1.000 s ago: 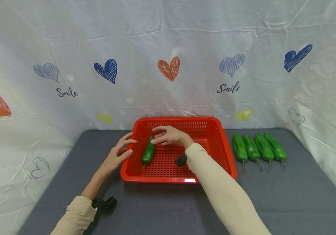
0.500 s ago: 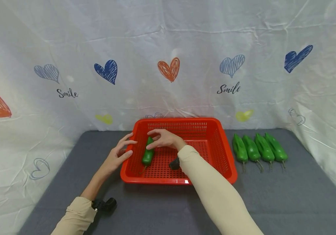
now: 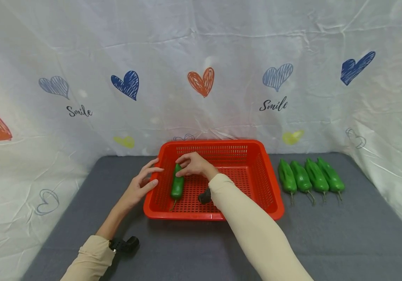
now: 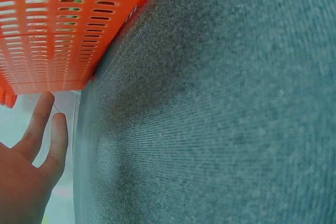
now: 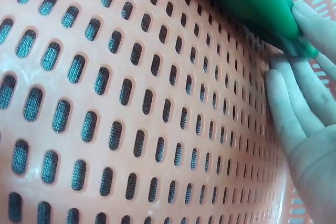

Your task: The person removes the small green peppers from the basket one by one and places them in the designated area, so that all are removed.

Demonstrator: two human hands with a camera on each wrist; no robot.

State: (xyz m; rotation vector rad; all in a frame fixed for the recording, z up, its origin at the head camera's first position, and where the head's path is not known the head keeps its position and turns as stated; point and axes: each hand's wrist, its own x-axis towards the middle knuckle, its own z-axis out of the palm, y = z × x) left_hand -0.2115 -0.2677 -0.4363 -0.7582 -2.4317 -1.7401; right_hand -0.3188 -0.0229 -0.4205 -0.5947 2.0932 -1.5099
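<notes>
A long green chili pepper [image 3: 177, 188] lies along the left side inside the red plastic basket [image 3: 218, 215], its stem toward the front. My right hand [image 3: 194, 164] pinches the pepper's far tip between thumb and fingers. Seen from the right wrist, the thumb lies on the green pepper [image 5: 257, 3] and the other fingers are at its tip, close over the slotted basket floor [image 5: 126, 108]. My left hand [image 3: 140, 185] rests at the basket's left rim with its fingers spread. In the left wrist view, two straight fingers of the left hand [image 4: 31, 156] show beside the basket wall [image 4: 58, 40].
Several more green peppers [image 3: 301, 177] lie in a row on the grey tablecloth [image 3: 327, 242], right of the basket, stems toward the front. A white curtain [image 3: 236, 50] printed with hearts hangs behind the table.
My right hand has moved left and closed on the pepper's tip. The pepper has turned straighter, its tip shifting slightly left and its stem slightly right. The left hand stays put.
</notes>
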